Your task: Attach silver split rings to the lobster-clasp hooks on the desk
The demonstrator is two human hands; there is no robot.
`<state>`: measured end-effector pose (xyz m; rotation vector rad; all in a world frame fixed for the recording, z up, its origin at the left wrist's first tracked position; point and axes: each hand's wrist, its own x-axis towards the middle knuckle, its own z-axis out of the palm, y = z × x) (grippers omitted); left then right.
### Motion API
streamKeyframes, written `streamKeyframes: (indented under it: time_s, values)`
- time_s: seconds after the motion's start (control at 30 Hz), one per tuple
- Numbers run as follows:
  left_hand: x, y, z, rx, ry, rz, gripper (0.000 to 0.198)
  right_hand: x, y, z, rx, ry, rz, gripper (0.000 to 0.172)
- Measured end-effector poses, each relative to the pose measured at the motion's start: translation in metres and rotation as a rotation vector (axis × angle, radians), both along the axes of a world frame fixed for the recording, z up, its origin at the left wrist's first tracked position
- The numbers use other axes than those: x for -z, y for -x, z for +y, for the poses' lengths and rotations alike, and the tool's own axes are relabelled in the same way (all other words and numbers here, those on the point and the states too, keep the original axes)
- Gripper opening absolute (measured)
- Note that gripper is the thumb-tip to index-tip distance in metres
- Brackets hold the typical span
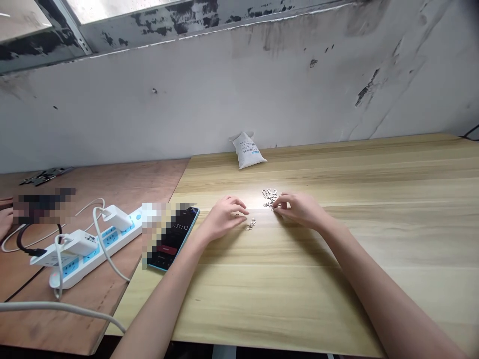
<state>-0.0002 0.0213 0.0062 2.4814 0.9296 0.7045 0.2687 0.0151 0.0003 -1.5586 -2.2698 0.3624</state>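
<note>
Small silvery lobster clasps (270,193) lie in a loose pile on the light wooden table, under a bright patch of light. At the near right edge of this pile is my right hand (299,207), its thumb and fingertips closed on one clasp that they largely hide. My left hand (224,217) hovers over the wood to the left, fingers curved and apart. A tiny shiny bit shows between its thumb and fingers, too small to make out. Just right of those fingertips lies a small separate group of clasps (252,224).
A white plastic packet (249,150) with a printed label leans by the wall. Left of my forearm lies a phone (174,237), partly pixelated. A power strip (101,249) with chargers and cables sits on the brown table (149,174). Another person's hand (5,222) shows at far left.
</note>
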Motion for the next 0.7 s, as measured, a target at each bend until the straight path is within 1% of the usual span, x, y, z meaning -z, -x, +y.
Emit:
streamKeyframes:
  time_s: [0.07, 0.13, 0.27, 0.43, 0.53, 0.6, 0.7]
  values:
    - [-0.004, 0.008, 0.002, -0.06, 0.013, 0.026, 0.012, -0.002, 0.001, -0.002, 0.007, 0.006, -0.043, 0.015]
    - [-0.006, 0.014, 0.003, -0.103, 0.023, 0.102, 0.014, -0.002, 0.003, -0.002, 0.014, 0.011, -0.065, 0.015]
    - [-0.006, 0.017, 0.002, -0.124, 0.008, 0.252, 0.013, -0.001, 0.008, -0.002, 0.014, 0.014, -0.094, 0.014]
    - [0.004, 0.003, 0.0, -0.134, -0.11, 0.262, 0.015, 0.004, 0.02, -0.004, -0.001, -0.026, -0.106, 0.013]
    - [0.011, -0.008, -0.003, -0.163, -0.173, 0.256, 0.009, 0.008, 0.027, -0.006, -0.055, -0.072, -0.128, 0.016]
    - [0.015, -0.013, -0.005, -0.171, -0.182, 0.239, 0.012, 0.011, 0.03, -0.008, -0.088, -0.102, -0.154, 0.018]
    - [0.019, -0.017, -0.006, -0.18, -0.173, 0.197, 0.015, 0.011, 0.033, -0.009, -0.09, -0.121, -0.225, 0.022]
